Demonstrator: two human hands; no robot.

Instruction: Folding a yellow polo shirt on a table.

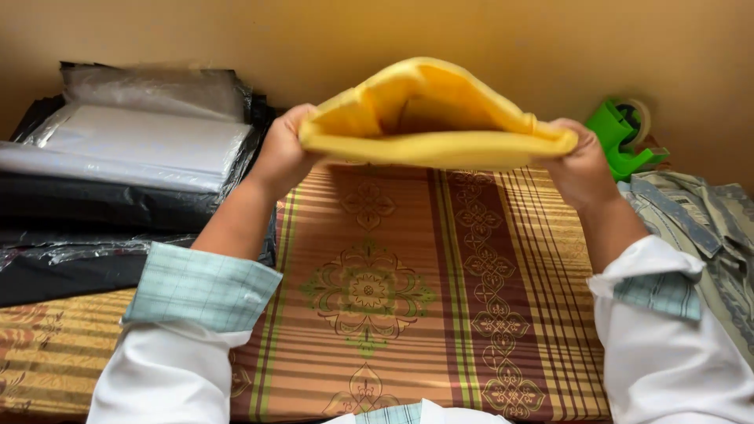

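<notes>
I hold a yellow padded envelope [440, 118] up in front of me with its mouth spread wide toward my face. My left hand [281, 151] grips its left edge and my right hand [583, 166] grips its right edge. The inside of the envelope looks dark and I cannot see anything in it. Both hands are raised above a striped brown and orange patterned cloth [408, 298] that covers the surface below.
A stack of black and clear plastic mailer bags [118, 173] lies at the left. A green tape dispenser [624, 137] stands at the back right by the wall. Folded patterned garments [707, 228] lie at the right edge.
</notes>
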